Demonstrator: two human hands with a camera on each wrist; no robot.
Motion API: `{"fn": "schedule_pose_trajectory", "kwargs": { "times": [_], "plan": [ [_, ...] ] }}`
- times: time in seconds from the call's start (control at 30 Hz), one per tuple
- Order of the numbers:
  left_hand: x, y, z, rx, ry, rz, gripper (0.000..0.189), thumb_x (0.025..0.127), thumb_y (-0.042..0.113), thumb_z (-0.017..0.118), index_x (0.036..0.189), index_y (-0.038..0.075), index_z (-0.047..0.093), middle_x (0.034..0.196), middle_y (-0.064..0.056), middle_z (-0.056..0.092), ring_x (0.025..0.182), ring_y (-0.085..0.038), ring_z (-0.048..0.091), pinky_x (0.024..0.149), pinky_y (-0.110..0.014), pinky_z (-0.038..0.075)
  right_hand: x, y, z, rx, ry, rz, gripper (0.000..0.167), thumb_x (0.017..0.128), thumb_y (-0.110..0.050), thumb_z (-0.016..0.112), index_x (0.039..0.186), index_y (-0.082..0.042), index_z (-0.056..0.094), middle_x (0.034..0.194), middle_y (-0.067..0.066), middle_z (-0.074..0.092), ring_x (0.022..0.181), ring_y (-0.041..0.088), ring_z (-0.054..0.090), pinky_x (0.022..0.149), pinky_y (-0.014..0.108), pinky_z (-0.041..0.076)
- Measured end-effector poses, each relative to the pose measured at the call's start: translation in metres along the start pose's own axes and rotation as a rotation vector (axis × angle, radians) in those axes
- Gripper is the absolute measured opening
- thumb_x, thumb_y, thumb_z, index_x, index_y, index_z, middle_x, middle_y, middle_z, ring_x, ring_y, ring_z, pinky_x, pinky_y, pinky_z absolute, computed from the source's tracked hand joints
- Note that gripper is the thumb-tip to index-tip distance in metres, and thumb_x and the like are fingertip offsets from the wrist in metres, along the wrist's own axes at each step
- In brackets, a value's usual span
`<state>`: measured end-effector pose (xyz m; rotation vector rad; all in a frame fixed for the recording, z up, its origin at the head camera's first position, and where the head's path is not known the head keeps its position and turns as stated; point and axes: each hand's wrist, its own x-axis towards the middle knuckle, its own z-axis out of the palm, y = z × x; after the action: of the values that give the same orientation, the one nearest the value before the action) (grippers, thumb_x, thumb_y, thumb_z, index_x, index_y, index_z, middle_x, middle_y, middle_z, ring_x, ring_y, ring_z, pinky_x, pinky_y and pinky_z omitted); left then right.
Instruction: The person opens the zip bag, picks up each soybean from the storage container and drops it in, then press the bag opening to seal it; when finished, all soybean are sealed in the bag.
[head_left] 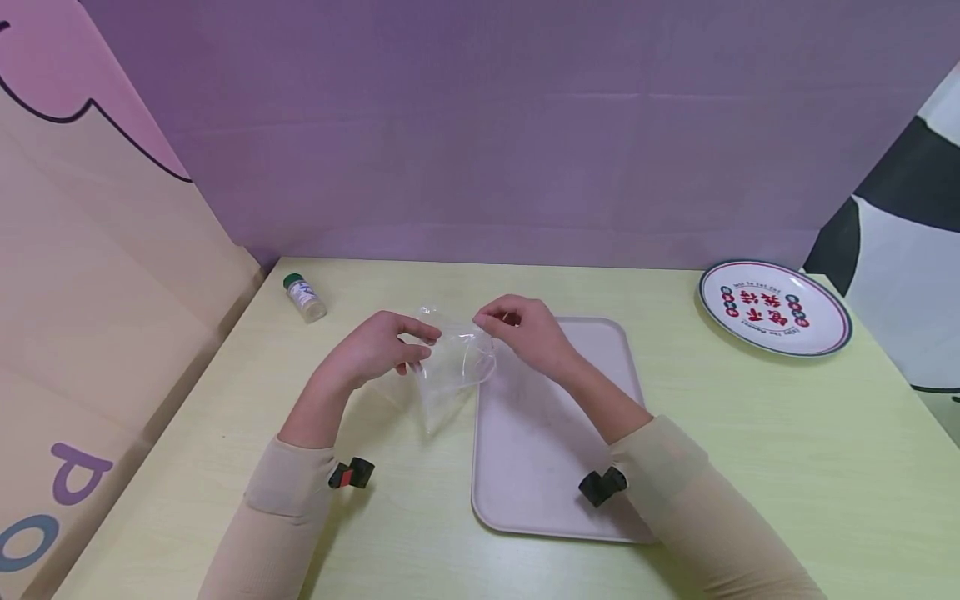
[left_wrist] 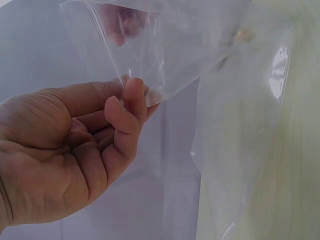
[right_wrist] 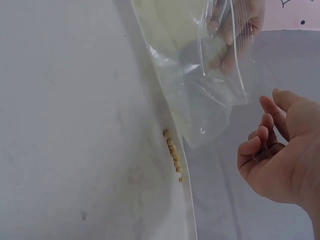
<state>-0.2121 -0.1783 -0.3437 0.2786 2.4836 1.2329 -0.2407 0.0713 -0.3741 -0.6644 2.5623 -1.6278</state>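
A clear plastic zip bag [head_left: 453, 358] hangs between the two hands above the table and the tray's left edge. My left hand [head_left: 382, 346] pinches its rim between thumb and fingers, near the zip strip [left_wrist: 107, 42]. On the other side, the thumb and index fingertips of my right hand [head_left: 528, 333] come together right at the bag's edge, the other fingers curled. The right wrist view has these fingertips at the end of the zip line [right_wrist: 237, 55]. Several small round tan pieces, like beans [right_wrist: 173, 152], lie in a row along the tray's rim.
A pale rectangular tray [head_left: 547, 492] lies under the right forearm. At the back left, a small green-capped bottle [head_left: 305, 297] lies on its side. A white oval plate [head_left: 776, 308] with red lettering stands at the back right. A purple backdrop [head_left: 480, 133] rises behind the table.
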Motion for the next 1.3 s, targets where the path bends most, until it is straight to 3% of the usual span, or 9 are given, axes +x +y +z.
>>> {"fn": "schedule_pose_trajectory", "kwargs": {
  "times": [0.13,0.23,0.57,0.83,1.3],
  "plan": [
    [0.0,0.0,0.0,0.001,-0.001,-0.008,0.035,0.098,0.009,0.064,0.132,0.004,0.067,0.129,-0.015,0.066,0.088,-0.033,0.066,0.089,-0.052,0.051,0.003,0.008,-0.003,0.036,0.01,0.017,0.02,0.1,-0.021,0.067,0.11,-0.005,0.075,0.102,0.013,0.07,0.09,0.041,0.058,0.073,0.035,0.048],
    [0.0,0.0,0.001,-0.004,-0.002,-0.009,0.035,0.098,0.008,0.064,0.132,0.004,0.067,0.129,-0.015,0.066,0.088,-0.033,0.066,0.088,-0.052,0.051,0.006,0.021,-0.004,0.043,0.015,0.034,0.022,0.1,-0.023,0.067,0.111,-0.006,0.075,0.105,0.015,0.071,0.092,0.043,0.059,0.073,0.033,0.049],
    [0.0,0.0,0.001,-0.031,-0.008,-0.012,0.035,0.097,0.006,0.064,0.132,0.003,0.066,0.129,-0.017,0.066,0.092,-0.039,0.065,0.088,-0.052,0.051,0.011,0.036,-0.006,0.0,0.034,0.115,0.017,0.099,-0.021,0.068,0.107,-0.008,0.076,0.097,0.007,0.071,0.082,0.022,0.053,0.067,0.032,0.044],
    [0.0,-0.001,0.001,-0.031,-0.011,-0.003,0.035,0.097,0.006,0.064,0.132,0.002,0.066,0.128,-0.018,0.066,0.094,-0.04,0.066,0.083,-0.045,0.053,0.012,0.048,-0.003,-0.053,-0.003,0.142,0.012,0.094,-0.019,0.073,0.103,-0.012,0.078,0.083,0.004,0.058,0.076,0.02,0.05,0.061,0.027,0.039],
    [-0.002,-0.001,0.0,-0.014,0.002,0.007,0.035,0.097,0.007,0.064,0.131,0.003,0.067,0.127,-0.017,0.067,0.093,-0.04,0.066,0.084,-0.047,0.053,0.017,0.062,0.002,-0.138,-0.063,0.162,0.01,0.093,-0.012,0.074,0.102,-0.008,0.077,0.085,0.003,0.059,0.076,0.019,0.052,0.06,0.026,0.042]
  ]
}}
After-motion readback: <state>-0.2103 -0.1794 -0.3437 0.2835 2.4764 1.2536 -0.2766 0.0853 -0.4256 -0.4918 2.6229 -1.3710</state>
